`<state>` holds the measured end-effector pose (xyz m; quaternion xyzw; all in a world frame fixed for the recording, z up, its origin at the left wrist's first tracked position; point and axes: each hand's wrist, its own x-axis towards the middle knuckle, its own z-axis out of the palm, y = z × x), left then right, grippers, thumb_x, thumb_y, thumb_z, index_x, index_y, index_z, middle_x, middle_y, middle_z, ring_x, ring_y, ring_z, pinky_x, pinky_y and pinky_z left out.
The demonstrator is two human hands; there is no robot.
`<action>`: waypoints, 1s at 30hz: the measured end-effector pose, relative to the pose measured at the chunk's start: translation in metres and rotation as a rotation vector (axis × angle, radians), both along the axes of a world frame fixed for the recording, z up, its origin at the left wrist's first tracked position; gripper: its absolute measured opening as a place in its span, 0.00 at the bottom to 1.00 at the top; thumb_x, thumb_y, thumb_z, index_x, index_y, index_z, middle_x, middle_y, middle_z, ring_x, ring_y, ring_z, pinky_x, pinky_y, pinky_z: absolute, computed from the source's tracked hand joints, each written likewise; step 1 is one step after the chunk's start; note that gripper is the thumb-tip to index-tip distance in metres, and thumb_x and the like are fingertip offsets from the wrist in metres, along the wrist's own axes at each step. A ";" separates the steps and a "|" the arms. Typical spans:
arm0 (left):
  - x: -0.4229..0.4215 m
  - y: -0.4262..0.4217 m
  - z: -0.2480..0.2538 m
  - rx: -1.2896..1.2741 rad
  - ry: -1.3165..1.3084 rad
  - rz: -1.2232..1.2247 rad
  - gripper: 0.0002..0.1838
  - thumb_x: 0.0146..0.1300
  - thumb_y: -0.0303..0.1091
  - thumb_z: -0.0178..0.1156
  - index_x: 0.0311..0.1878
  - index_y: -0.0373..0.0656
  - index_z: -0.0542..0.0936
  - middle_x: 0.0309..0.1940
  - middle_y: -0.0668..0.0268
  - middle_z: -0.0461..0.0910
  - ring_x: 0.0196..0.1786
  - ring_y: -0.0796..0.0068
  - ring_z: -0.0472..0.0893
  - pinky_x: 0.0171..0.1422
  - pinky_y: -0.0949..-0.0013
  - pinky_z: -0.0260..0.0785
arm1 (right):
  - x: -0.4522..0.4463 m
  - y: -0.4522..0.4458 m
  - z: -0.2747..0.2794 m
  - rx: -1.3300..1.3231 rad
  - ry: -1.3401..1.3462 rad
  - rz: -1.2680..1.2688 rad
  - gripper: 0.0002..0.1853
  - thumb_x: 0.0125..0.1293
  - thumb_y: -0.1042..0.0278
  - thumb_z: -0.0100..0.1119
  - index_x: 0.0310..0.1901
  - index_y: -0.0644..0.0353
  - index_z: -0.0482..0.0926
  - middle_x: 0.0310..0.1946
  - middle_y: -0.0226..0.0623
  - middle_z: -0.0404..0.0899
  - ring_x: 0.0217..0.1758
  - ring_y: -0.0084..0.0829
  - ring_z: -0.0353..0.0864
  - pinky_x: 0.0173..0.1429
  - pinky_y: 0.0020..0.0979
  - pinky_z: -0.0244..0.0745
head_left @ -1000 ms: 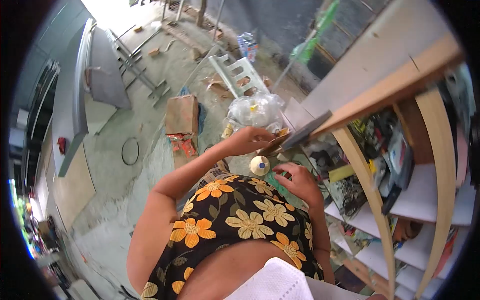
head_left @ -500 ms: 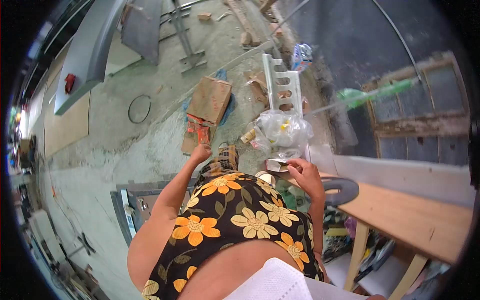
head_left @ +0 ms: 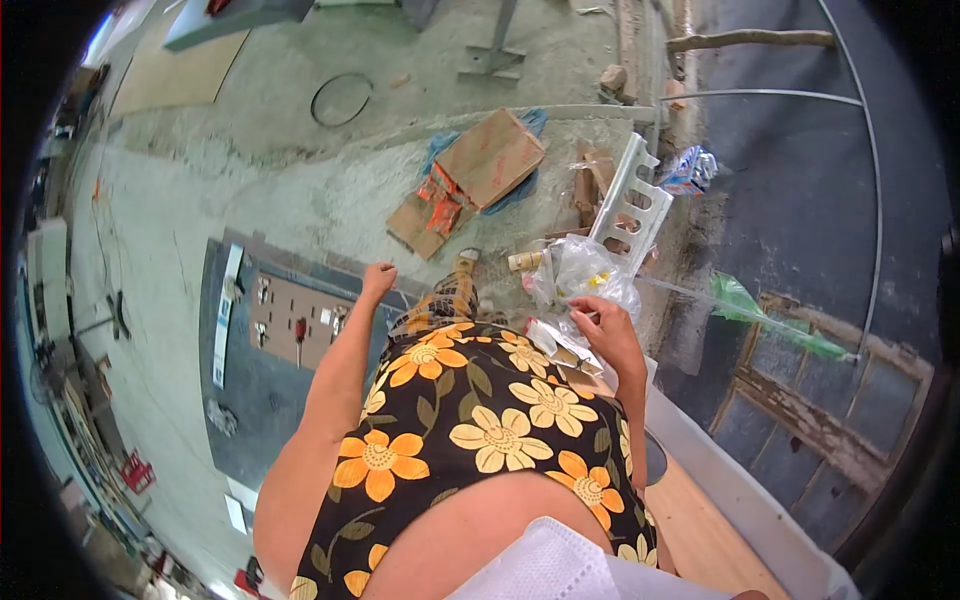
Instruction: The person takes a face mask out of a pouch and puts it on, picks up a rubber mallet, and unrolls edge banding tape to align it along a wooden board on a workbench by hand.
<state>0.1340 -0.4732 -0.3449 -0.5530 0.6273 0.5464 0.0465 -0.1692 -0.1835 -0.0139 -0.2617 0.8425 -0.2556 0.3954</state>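
Note:
My left hand hangs over the floor beside the dark sheet, its fingers curled in with nothing visible in them. My right hand is bent at the bench end, fingers slightly apart and apparently empty. Just left of it, a small opened white carton lies at the end of the wooden bench. Beyond those fingers is a clear plastic bag with something yellow in it. Whether my right fingers touch the bag or carton, I cannot tell.
On the floor ahead lie a flattened cardboard box and torn red packaging. A white slotted metal bracket stands at the right. To the left, a dark sheet carries a brown board and a screwdriver.
My view has turned left, so the cardboard and bag shift right and the dark sheet comes into sight. My left hand has moved away from the red packaging; my right stays near the carton.

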 end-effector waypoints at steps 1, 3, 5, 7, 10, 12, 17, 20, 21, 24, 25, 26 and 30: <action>0.019 0.008 -0.002 0.037 -0.025 0.037 0.15 0.56 0.35 0.57 0.43 0.35 0.79 0.31 0.59 0.81 0.26 0.72 0.80 0.29 0.71 0.75 | -0.002 -0.005 -0.003 0.008 0.026 0.037 0.13 0.57 0.66 0.59 0.42 0.63 0.80 0.35 0.43 0.82 0.32 0.36 0.82 0.41 0.32 0.75; 0.043 0.030 0.015 0.102 -0.049 0.163 0.14 0.54 0.33 0.57 0.40 0.34 0.80 0.31 0.59 0.81 0.23 0.71 0.81 0.29 0.71 0.76 | -0.005 -0.019 -0.006 0.032 0.031 0.107 0.13 0.57 0.66 0.59 0.42 0.63 0.80 0.35 0.43 0.82 0.34 0.37 0.82 0.42 0.33 0.75; 0.072 0.052 0.020 0.119 -0.084 0.205 0.14 0.54 0.34 0.58 0.41 0.35 0.80 0.29 0.60 0.81 0.22 0.72 0.80 0.28 0.71 0.76 | -0.006 -0.029 -0.010 0.015 0.039 0.208 0.13 0.56 0.67 0.59 0.42 0.62 0.79 0.35 0.42 0.82 0.35 0.38 0.82 0.43 0.33 0.75; 0.098 0.079 0.024 0.138 -0.125 0.239 0.14 0.55 0.34 0.58 0.42 0.36 0.80 0.29 0.62 0.80 0.25 0.73 0.79 0.27 0.72 0.75 | -0.003 -0.034 -0.020 -0.032 0.045 0.253 0.13 0.56 0.67 0.59 0.43 0.61 0.79 0.35 0.42 0.82 0.36 0.39 0.82 0.43 0.33 0.74; 0.132 0.113 0.035 0.152 -0.194 0.263 0.15 0.56 0.35 0.58 0.44 0.38 0.79 0.28 0.64 0.80 0.31 0.75 0.80 0.24 0.72 0.72 | 0.007 -0.027 -0.045 -0.071 0.040 0.280 0.13 0.56 0.66 0.59 0.42 0.60 0.79 0.34 0.43 0.82 0.36 0.39 0.82 0.43 0.34 0.74; 0.152 0.136 0.041 0.074 -0.199 0.141 0.12 0.58 0.34 0.57 0.42 0.37 0.80 0.29 0.65 0.81 0.33 0.75 0.80 0.31 0.71 0.71 | 0.016 -0.021 -0.059 -0.061 0.020 0.290 0.12 0.56 0.66 0.59 0.41 0.60 0.79 0.34 0.43 0.82 0.37 0.39 0.82 0.43 0.35 0.74; 0.233 0.174 0.001 0.252 -0.183 0.359 0.13 0.57 0.36 0.57 0.41 0.38 0.81 0.33 0.59 0.82 0.35 0.65 0.81 0.43 0.65 0.71 | 0.022 -0.013 -0.079 -0.016 -0.039 0.310 0.12 0.56 0.64 0.58 0.40 0.60 0.79 0.31 0.44 0.80 0.36 0.42 0.80 0.42 0.36 0.72; 0.239 0.177 0.013 0.157 -0.252 0.268 0.13 0.57 0.37 0.57 0.42 0.40 0.81 0.34 0.58 0.82 0.37 0.62 0.80 0.44 0.64 0.71 | 0.008 -0.017 -0.084 -0.007 0.042 0.360 0.14 0.56 0.67 0.59 0.43 0.62 0.80 0.35 0.45 0.82 0.35 0.37 0.81 0.43 0.32 0.74; 0.241 0.175 0.013 0.136 -0.263 0.252 0.13 0.57 0.37 0.57 0.42 0.40 0.81 0.34 0.57 0.81 0.38 0.62 0.80 0.44 0.63 0.71 | 0.005 -0.020 -0.082 -0.008 0.054 0.334 0.14 0.56 0.67 0.58 0.43 0.63 0.80 0.34 0.44 0.82 0.36 0.36 0.82 0.44 0.32 0.74; 0.239 0.161 0.009 0.088 -0.266 0.209 0.14 0.57 0.38 0.57 0.42 0.41 0.81 0.35 0.56 0.81 0.39 0.59 0.80 0.44 0.62 0.71 | -0.006 -0.031 -0.071 -0.022 0.047 0.255 0.14 0.56 0.66 0.58 0.42 0.64 0.79 0.33 0.44 0.82 0.37 0.34 0.82 0.44 0.31 0.74; 0.237 0.153 0.006 0.074 -0.266 0.191 0.14 0.57 0.39 0.57 0.43 0.42 0.81 0.36 0.55 0.80 0.40 0.58 0.80 0.44 0.61 0.71 | -0.009 -0.035 -0.071 -0.053 0.087 0.259 0.13 0.56 0.66 0.58 0.41 0.64 0.80 0.33 0.44 0.82 0.36 0.34 0.82 0.44 0.31 0.74; 0.235 0.144 0.002 0.055 -0.262 0.170 0.15 0.57 0.39 0.57 0.43 0.42 0.81 0.36 0.55 0.80 0.40 0.57 0.79 0.44 0.61 0.71 | -0.010 -0.037 -0.075 -0.049 0.095 0.241 0.13 0.56 0.65 0.58 0.40 0.63 0.80 0.32 0.44 0.81 0.36 0.36 0.81 0.43 0.32 0.73; 0.236 0.092 -0.034 -0.066 -0.249 0.029 0.15 0.56 0.41 0.56 0.44 0.43 0.80 0.37 0.53 0.79 0.42 0.54 0.79 0.45 0.59 0.70 | -0.007 -0.066 -0.114 -0.023 0.096 0.251 0.12 0.55 0.63 0.58 0.37 0.59 0.81 0.32 0.45 0.81 0.36 0.42 0.81 0.43 0.35 0.73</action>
